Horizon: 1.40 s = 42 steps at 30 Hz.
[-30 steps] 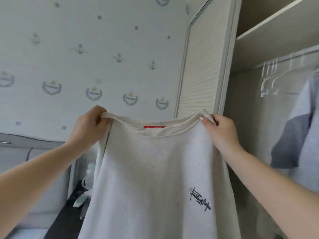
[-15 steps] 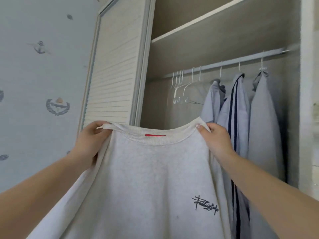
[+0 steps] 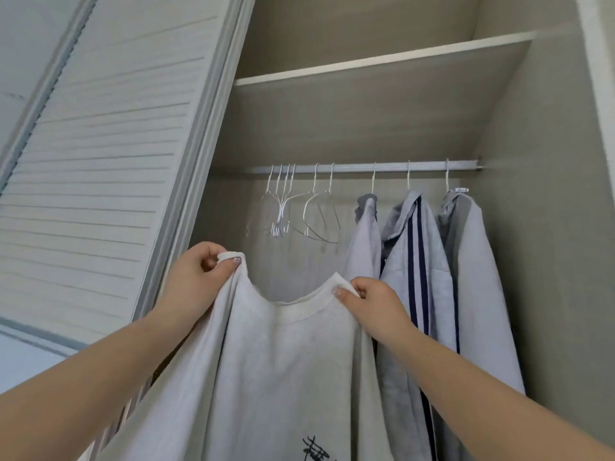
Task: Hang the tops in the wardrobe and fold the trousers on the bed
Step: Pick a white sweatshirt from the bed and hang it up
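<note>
Pale grey sweatshirt [image 3: 283,367] held up before open wardrobe [image 3: 366,104], left hand [image 3: 196,277] and right hand [image 3: 372,306] pinching its collar, empty hangers [image 3: 293,207] on rail [image 3: 366,167], seemingly three tops [image 3: 432,261] hung far right.

— What stands at nine o'clock?
— A pale louvred sliding door [image 3: 100,168], slats running across.
— And at twelve?
— A beige shelf [image 3: 382,66], its underside in soft shade; a beige side panel [image 3: 549,227] rises at three o'clock.

Both arms reach forward, left hand [image 3: 196,277] and right hand [image 3: 372,304] raised, fingers pinched closed.
</note>
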Each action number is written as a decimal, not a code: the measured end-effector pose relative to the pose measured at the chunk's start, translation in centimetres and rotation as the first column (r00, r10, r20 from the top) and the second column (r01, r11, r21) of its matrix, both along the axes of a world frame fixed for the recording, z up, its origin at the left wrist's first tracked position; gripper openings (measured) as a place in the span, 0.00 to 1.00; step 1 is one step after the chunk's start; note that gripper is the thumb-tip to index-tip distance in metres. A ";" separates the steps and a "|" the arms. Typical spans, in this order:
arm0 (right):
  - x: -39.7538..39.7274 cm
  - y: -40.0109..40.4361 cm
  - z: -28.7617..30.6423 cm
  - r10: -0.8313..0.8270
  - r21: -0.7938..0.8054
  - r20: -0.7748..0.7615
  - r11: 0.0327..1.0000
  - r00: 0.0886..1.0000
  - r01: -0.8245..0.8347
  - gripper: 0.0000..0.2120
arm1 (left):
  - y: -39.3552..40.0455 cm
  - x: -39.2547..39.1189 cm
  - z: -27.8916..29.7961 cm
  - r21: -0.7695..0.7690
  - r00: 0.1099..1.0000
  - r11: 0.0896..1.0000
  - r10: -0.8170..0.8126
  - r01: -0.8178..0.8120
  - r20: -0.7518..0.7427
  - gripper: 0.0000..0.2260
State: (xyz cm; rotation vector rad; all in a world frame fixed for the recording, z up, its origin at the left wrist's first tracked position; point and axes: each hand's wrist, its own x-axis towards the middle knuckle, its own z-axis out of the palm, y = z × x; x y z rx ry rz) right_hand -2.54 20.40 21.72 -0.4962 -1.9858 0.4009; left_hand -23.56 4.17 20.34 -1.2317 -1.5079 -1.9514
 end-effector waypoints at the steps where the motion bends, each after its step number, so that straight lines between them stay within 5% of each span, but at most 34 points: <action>1: -0.7 0.4 0.5 0.000 0.017 -0.007 1.000 1.000 0.000 0.16 | 0.6 -0.8 0.5 -0.046 0.994 0.996 0.073 -0.077 -0.086 0.05; 4: -3.3 1.7 2.4 0.013 0.047 -0.084 0.999 0.996 -0.009 0.10 | 2.4 -3.2 1.5 -0.198 0.943 0.948 0.193 -0.251 -0.272 0.05; 7: -6.1 3.2 5.3 0.050 0.004 -0.225 0.999 0.973 -0.051 0.08 | 4.1 -5.0 2.9 -0.240 0.947 0.940 0.172 -0.240 -0.273 0.06; 11: -9.7 5.1 9.6 -0.015 -0.034 -0.224 0.999 0.975 0.008 0.15 | 5.8 -6.2 3.7 -0.118 0.989 0.983 -0.136 0.141 0.051 0.06; 16: -13.9 7.3 14.5 -0.106 -0.060 -0.064 0.993 0.992 0.102 0.29 | 6.6 -7.2 3.8 0.135 0.859 0.905 -0.426 0.404 0.283 0.06; 23: -16.8 10.4 16.7 -0.195 -0.064 -0.010 0.979 0.981 0.194 0.07 | 8.3 -7.7 4.7 0.354 0.836 0.862 -0.470 0.363 0.285 0.05; 27: -17.5 10.8 16.9 -0.149 -0.019 -0.067 0.989 0.986 0.149 0.10 | 9.2 -7.3 5.3 0.409 0.817 0.831 -0.507 0.378 0.276 0.06; 31: -17.0 11.0 16.5 -0.308 0.119 -0.199 0.935 0.930 0.335 0.17 | 10.4 -7.0 4.7 0.360 0.852 0.864 -0.454 0.351 0.260 0.04; 42: -13.7 9.8 16.3 -0.352 0.258 -0.309 0.863 0.884 0.434 0.15 | 9.2 -7.1 4.2 0.264 0.892 0.920 -0.358 0.289 0.275 0.05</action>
